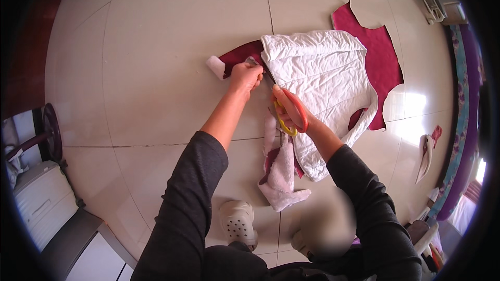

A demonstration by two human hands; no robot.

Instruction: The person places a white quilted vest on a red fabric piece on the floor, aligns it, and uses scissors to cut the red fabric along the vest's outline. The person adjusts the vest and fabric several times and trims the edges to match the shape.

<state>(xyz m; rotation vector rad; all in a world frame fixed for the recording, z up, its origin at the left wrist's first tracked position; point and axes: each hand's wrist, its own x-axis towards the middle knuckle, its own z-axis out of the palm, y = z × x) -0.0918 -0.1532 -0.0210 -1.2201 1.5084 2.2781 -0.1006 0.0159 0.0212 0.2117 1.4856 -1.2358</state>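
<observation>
On the tiled floor lies a white quilted vest (317,62) on top of dark red fabric (383,57), which sticks out past it at the right and the upper left. My left hand (247,76) is closed, pinching the edge of the red fabric with pale fleece backing beside the vest's left edge. In my right hand (289,108) is a pair of scissors (301,113) with red and yellow handles. Its blades point up toward the fabric edge near my left hand and are mostly hidden. Below the scissors lies a strip of pale fleece and red fabric (281,177).
A small fabric scrap (428,153) lies on the floor at the right. My feet in beige clogs (239,221) stand near the fabric strip. A white case (44,203) and a dark wheel (52,132) are at the left. Purple and blue bedding (466,109) edges the right side.
</observation>
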